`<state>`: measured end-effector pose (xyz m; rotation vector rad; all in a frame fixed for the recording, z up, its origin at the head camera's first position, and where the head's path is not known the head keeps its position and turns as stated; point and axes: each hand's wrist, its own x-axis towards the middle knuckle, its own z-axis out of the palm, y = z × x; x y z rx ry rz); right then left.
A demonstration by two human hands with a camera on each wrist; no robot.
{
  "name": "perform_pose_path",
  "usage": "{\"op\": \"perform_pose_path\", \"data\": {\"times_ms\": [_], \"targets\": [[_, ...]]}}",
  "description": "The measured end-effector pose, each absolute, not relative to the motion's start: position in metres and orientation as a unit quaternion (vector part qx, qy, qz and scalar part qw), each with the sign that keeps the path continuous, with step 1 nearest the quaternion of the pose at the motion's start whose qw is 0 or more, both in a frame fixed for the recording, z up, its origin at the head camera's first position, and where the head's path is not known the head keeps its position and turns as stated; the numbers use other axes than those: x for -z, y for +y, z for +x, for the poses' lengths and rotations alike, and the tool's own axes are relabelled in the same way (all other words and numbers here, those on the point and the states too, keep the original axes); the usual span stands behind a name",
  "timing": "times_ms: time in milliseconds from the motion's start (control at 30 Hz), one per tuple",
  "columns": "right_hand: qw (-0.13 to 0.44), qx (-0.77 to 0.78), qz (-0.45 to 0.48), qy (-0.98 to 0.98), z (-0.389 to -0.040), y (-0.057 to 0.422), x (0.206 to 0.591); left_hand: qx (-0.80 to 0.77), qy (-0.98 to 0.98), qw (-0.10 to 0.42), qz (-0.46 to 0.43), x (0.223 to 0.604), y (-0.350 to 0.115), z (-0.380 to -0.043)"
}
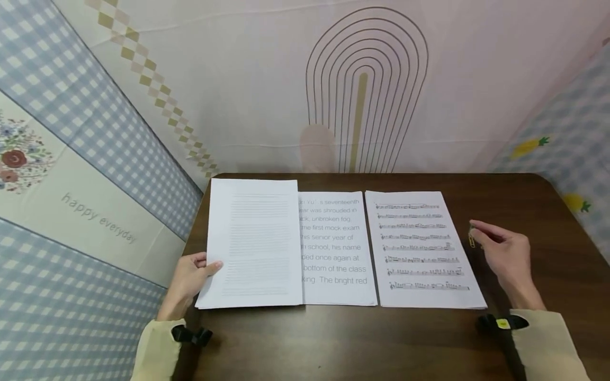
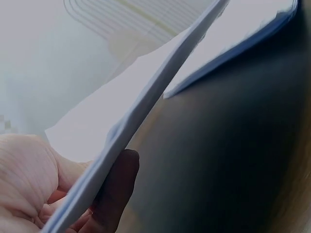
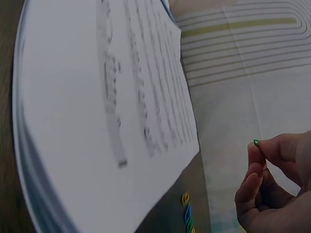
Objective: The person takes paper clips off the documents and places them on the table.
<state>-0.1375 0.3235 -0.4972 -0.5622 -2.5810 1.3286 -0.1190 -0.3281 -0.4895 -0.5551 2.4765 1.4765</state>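
On the left, my left hand [image 1: 190, 278] grips the side edge of a stack of printed sheets [image 1: 257, 241], thumb on top and fingers beneath. In the left wrist view this stack [image 2: 141, 104] is tilted up off the table. My right hand [image 1: 512, 256] is to the right of the sheet-music stack [image 1: 424, 251]. In the right wrist view its thumb and finger pinch a small green paper clip [image 3: 256, 142]. Several coloured paper clips [image 3: 187, 213] lie on the table beside the sheet music, near that hand.
Between the two stacks lies a large-print text stack [image 1: 335, 248], its left part covered by the lifted sheets. All of this is on a dark wooden table [image 1: 333, 338]. Behind the table hangs a patterned cloth [image 1: 257, 95], with checked cloth [image 1: 57, 312] on the left.
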Motion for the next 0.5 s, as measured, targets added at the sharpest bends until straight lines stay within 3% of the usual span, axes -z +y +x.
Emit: {"op": "perform_pose_path", "data": {"times_ms": [500], "targets": [[0.077,-0.409,-0.251,-0.874,-0.136,0.368,0.509,-0.470,0.849,0.122,-0.209,0.495,-0.360,-0.133]]}}
